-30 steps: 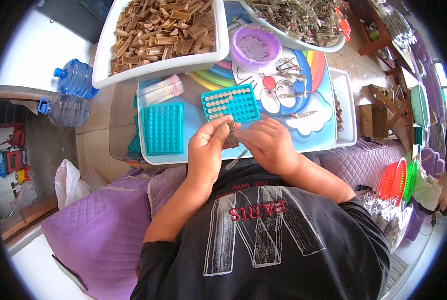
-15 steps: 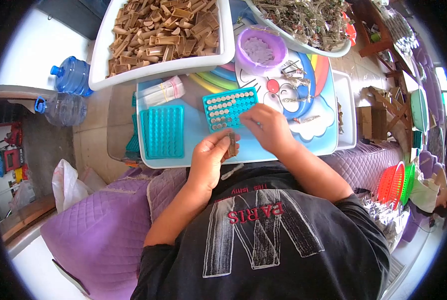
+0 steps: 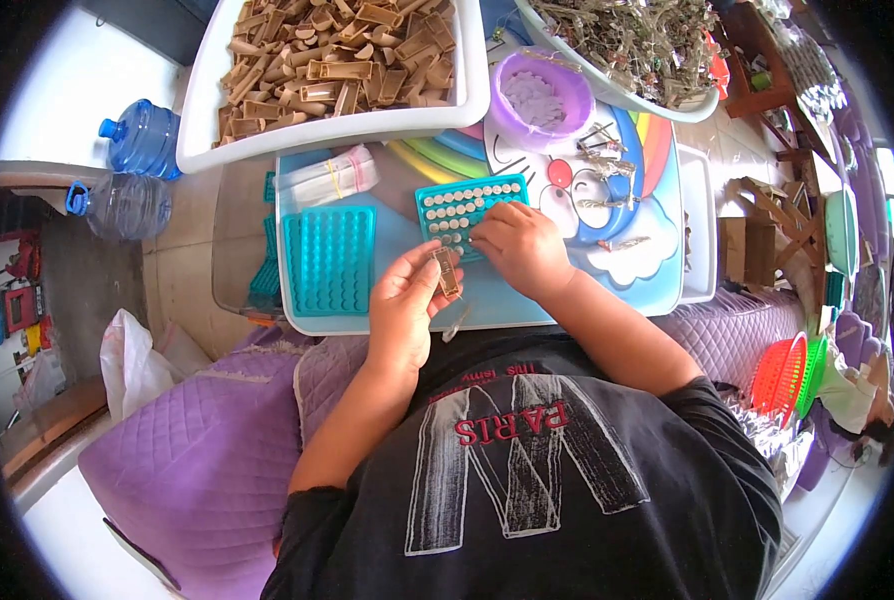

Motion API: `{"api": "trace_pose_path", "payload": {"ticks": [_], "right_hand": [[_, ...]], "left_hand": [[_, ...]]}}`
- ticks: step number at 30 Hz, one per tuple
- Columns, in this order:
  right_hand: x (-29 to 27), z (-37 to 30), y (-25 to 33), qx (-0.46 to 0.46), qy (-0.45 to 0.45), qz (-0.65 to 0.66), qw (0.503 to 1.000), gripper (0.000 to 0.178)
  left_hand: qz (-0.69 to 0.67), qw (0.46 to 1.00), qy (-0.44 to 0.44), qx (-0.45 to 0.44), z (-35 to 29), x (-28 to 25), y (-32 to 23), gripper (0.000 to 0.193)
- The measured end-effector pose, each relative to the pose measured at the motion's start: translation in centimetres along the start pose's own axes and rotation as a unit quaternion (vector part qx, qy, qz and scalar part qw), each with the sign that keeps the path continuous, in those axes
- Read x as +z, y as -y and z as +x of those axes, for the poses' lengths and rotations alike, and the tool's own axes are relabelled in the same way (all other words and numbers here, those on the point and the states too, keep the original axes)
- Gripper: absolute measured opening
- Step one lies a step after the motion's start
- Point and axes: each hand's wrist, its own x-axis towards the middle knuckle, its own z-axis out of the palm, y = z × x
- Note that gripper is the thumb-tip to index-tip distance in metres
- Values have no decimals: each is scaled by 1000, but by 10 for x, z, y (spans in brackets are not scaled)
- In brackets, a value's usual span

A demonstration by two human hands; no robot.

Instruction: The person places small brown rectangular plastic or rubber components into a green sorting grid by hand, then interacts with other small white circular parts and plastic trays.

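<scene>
Left hand (image 3: pixel 409 290) is sitting closest to the body, thumb and fingers clamping a small brown trough (image 3: pixel 448 275), its long axis pointing away from the chest and leaning a bit left at the far end. Right hand (image 3: pixel 522 250) is reaching over the right part of a teal tray (image 3: pixel 497 201), so the trough's lying left and slightly nearer the body from those fingertips. They're bunching together; can't tell if they're pinching anything. The tray's looking like moulded plastic, shiny silvery discs (image 3: pixel 474 194) filling some round pockets. Farther out, a smooth purple bowl (image 3: pixel 512 128) is holding pale bits, and a white bin (image 3: pixel 332 135) is carrying heaped brown pieces (image 3: pixel 352 70).
</scene>
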Motion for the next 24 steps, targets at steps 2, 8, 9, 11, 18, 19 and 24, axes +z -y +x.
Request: {"api": "trace_pose_path", "payload": {"ticks": [2, 8, 9, 11, 18, 19, 24], "right_hand": [[-7, 2, 4, -13, -24, 40, 999, 12], [-25, 4, 25, -61, -51, 118, 990, 13], [-25, 4, 25, -74, -49, 115, 989, 14], [-25, 3, 25, -84, -52, 105, 990, 18], [-33, -3, 31, -113, -43, 51, 991, 31], [-38, -1, 32, -100, -55, 56, 992, 32], [-95, 35, 53, -94, -130, 170, 972, 39]], "left_hand": [[-2, 1000, 3, 5, 2, 0, 3, 27], [7, 1000, 28, 7, -1, 6, 5, 29], [7, 999, 31, 10, -1, 6, 6, 29], [16, 999, 40, 11, -1, 4, 8, 29], [-12, 999, 45, 9, -3, 10, 2, 28], [-14, 999, 47, 11, -3, 12, 0, 27], [-20, 999, 28, 20, -2, 12, -3, 24]]}}
